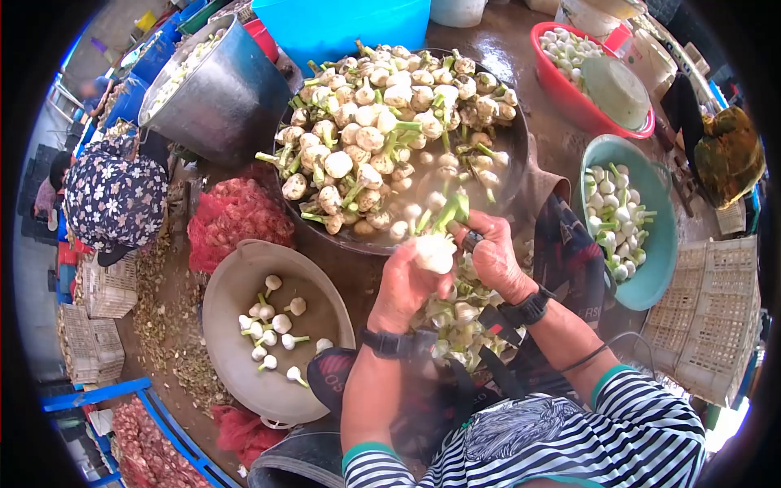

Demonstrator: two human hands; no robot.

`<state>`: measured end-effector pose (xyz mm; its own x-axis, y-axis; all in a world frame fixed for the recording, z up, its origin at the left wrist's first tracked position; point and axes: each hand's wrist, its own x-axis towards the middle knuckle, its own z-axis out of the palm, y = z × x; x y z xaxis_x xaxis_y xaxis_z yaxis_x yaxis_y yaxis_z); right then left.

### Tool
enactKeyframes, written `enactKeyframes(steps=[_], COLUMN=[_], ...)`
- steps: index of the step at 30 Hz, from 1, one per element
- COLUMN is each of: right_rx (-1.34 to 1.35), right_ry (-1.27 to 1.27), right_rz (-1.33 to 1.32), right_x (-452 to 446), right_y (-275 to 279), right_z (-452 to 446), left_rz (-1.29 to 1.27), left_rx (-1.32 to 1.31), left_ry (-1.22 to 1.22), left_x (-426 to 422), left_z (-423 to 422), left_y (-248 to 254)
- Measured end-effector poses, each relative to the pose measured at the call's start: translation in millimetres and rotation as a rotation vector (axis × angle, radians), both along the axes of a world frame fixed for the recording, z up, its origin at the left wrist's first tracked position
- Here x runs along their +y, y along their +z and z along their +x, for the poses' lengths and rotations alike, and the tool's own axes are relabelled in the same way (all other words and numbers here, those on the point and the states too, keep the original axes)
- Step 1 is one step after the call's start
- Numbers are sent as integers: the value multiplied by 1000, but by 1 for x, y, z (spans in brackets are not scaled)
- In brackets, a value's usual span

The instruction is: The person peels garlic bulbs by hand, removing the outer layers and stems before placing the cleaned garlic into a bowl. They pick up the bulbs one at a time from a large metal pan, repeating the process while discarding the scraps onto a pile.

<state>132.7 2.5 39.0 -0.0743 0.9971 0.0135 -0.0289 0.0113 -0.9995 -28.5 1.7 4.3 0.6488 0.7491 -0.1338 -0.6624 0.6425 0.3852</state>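
Note:
A white garlic bulb (435,253) with a green stem is between my two hands, over the near edge of a big round tub of piled, soil-marked bulbs (370,138). My left hand (403,281) has its fingers wrapped round the bulb from the left. At the right, my right hand (490,254) is closed at the green stem, with a dark band or tool at its fingers. Whether a blade is there is too small to tell. Peeled leaves (464,313) lie below my hands, on my lap.
A grey-beige basin (220,325) with several clean bulbs stands left; a green basin (663,252) of bulbs stands right. Beyond are a red basin (561,106), a metal pot (236,106), a blue tub (342,28) and a red net sack (240,224). Another person (114,195) sits far left.

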Motion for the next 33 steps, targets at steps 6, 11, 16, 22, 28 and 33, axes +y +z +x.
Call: enactKeyframes(steps=[6,11,16,22,28,33], right_rx=[68,-286,-308,-148,607,686], right_ry=[-121,-178,-258,-253,-353,-468], right_rz=[-78,41,62,1,-446,-463], right_x=[2,3,-2,2,16,8], right_y=[-10,-14,-12,-20,-25,-66], right_z=[-1,4,-5,-2,8,48], left_rz=[-57,-125,212,91,42,157], left_rx=[197,566,830,614,218,64], left_ry=[165,414,468,451,405,352], left_x=[5,-4,-12,-5,1,-2], left_z=[12,23,24,20,11,9], left_y=[2,6,-16,-12,-11,5])
